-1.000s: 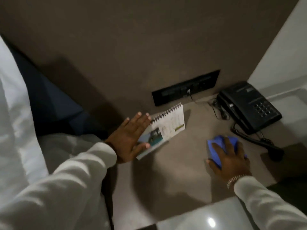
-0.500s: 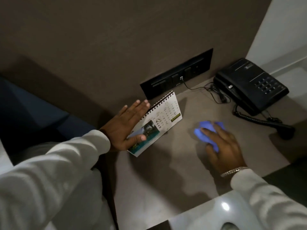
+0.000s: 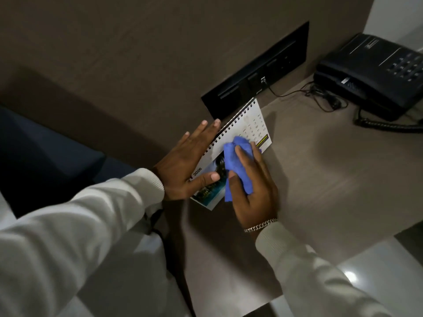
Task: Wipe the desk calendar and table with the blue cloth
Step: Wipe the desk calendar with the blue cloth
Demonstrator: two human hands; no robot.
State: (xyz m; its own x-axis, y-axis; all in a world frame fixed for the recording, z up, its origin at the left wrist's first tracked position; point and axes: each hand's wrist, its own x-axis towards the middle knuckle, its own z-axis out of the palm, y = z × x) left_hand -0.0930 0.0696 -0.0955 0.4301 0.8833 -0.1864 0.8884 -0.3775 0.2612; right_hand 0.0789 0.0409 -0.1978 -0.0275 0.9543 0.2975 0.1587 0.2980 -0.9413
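A spiral-bound desk calendar [image 3: 248, 124] stands on the brown table [image 3: 320, 179] close to the wall, its white date page and photo facing me. My left hand [image 3: 185, 160] lies flat against its left side, fingers spread, thumb across the photo. My right hand [image 3: 251, 191] presses the crumpled blue cloth [image 3: 233, 161] onto the middle of the calendar face. The cloth hides part of the photo and the date grid.
A black socket panel [image 3: 258, 72] is set into the wall just behind the calendar. A black telephone [image 3: 375, 74] sits at the back right, its cable [image 3: 320, 97] and coiled cord [image 3: 389, 126] lying on the table. The table's near edge [image 3: 332, 259] meets a pale glossy floor.
My right hand has carried the blue cloth left from the table surface onto the calendar face. My left hand has stayed on the calendar's left side.
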